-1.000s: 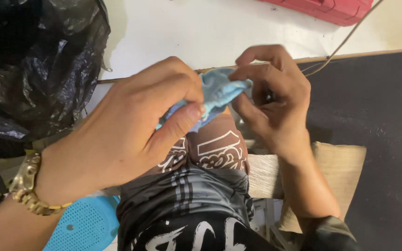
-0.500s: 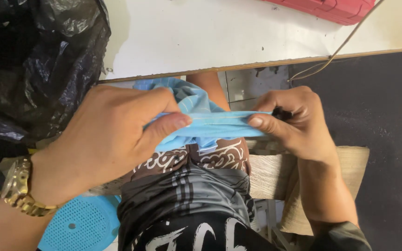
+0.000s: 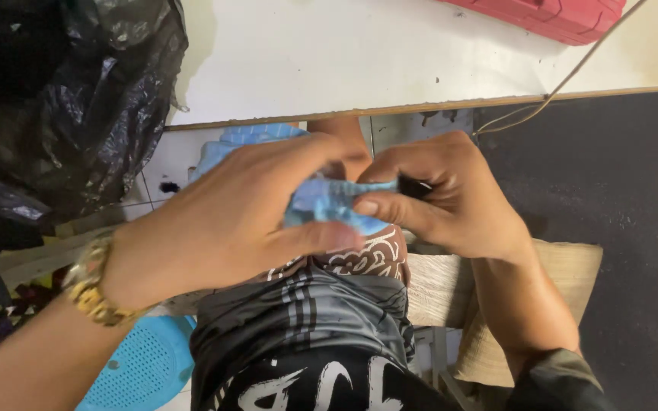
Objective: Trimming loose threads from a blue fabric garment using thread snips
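Note:
Both of my hands grip a small piece of light blue cloth (image 3: 327,204) above my lap. My left hand (image 3: 230,221), with a gold watch (image 3: 89,285) on its wrist, wraps over the cloth from the left. My right hand (image 3: 443,194) pinches its right end between thumb and fingers. The cloth is bunched up and mostly hidden between the two hands. Below it are my dark patterned shorts (image 3: 306,320).
A white table (image 3: 359,53) runs across the top, with a red object (image 3: 557,15) and a thin cable (image 3: 565,80) on it. A black plastic bag (image 3: 55,106) fills the upper left. A blue perforated basket (image 3: 142,369) sits lower left, a wooden seat (image 3: 565,266) on the right.
The cloth was stretched out flat between my hands half a second ago. Now my hands have come together and the cloth is bunched between them.

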